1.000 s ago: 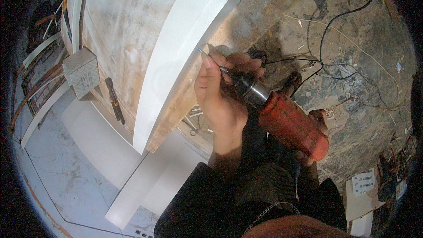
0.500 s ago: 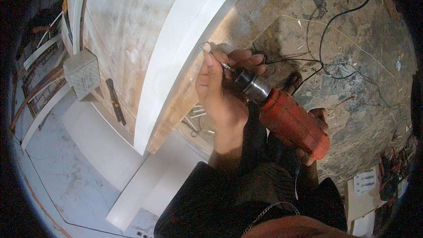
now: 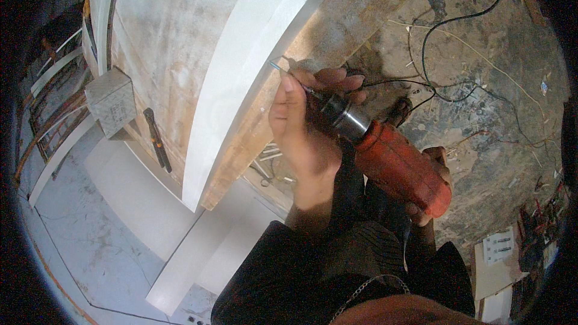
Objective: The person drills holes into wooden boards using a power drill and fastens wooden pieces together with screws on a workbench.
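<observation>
An orange-red power drill (image 3: 400, 165) with a silver-and-black chuck points up and left. My right hand (image 3: 439, 171) grips it from behind, mostly hidden by the body. My left hand (image 3: 295, 129) is slightly blurred, its thumb and fingers closed around the thin drill bit (image 3: 275, 65) in front of the chuck. The bit's tip reaches the lower edge of a long white curved strip (image 3: 232, 78), beside a worn tan wooden board (image 3: 241, 155). I cannot tell whether the tip has entered the strip.
A black-and-orange cutter knife (image 3: 158, 138) lies on the worn panel, close to a grey metal box (image 3: 111, 102). White boards (image 3: 186, 259) rest at lower left. A black cable (image 3: 424, 45) loops over the stained floor at right, near papers (image 3: 498, 247) and scattered offcuts.
The black cable on the floor has shifted left. My left hand has moved very slightly, while the drill stays almost in place.
</observation>
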A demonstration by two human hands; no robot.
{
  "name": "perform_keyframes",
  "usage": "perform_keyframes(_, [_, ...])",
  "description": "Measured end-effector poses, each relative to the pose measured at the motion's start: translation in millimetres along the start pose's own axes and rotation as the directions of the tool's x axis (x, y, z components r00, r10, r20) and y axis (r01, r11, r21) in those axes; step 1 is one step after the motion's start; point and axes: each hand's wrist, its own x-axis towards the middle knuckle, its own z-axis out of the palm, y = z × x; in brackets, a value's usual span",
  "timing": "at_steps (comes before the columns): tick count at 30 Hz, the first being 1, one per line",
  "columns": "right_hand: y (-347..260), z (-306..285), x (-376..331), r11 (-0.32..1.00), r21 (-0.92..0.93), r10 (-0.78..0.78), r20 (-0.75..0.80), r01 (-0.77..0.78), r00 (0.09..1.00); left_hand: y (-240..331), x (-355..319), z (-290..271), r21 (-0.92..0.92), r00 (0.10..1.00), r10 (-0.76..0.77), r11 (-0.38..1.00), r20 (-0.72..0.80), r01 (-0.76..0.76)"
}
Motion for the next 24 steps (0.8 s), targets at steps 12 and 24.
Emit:
perform_keyframes(12, [-2.1, 0.5, 0.5, 1.000, 0.004, -0.003, -0.017, 0.003, 1.000, 0.6, 0.0, -2.7, -0.014, 1.000, 0.014, 1.000, 0.016, -0.014])
perform_keyframes(24, [-3.8, 3.1, 2.3, 1.000, 0.005, -0.011, -0.017, 0.011, 1.000, 2.5, 0.1, -1.5, -0.034, 1.000, -0.003, 0.999, 0.007, 0.003])
